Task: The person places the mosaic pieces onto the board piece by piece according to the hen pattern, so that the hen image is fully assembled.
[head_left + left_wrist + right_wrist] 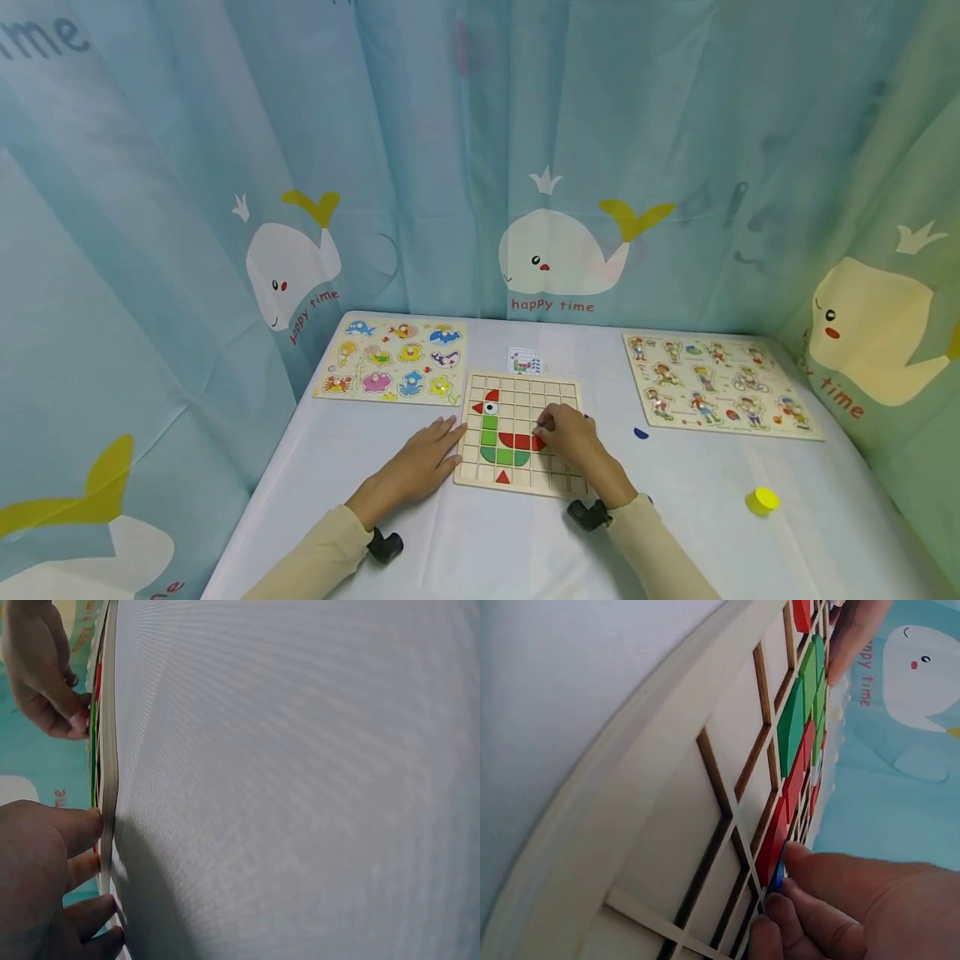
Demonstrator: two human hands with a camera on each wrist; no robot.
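Note:
A wooden grid board (525,482) lies flat on the table, with red and green pieces forming a bird shape in its cells. My left hand (420,457) rests at the board's left edge, fingers spread and touching the rim. The right hand (568,433) is over the right part of the board and pinches a small blue piece (779,874) between thumb and fingers. In the right wrist view that blue piece is right beside a red piece (774,844) at the end of the red row. A white round piece with a black dot (491,408) forms the bird's eye.
A pattern card (524,361) lies behind the board. A sea-animal puzzle (397,358) is at the back left, a puzzle of figures (720,387) at the back right. To the right are a blue half-round piece (641,433) and a yellow cylinder (762,501). Curtains surround the table.

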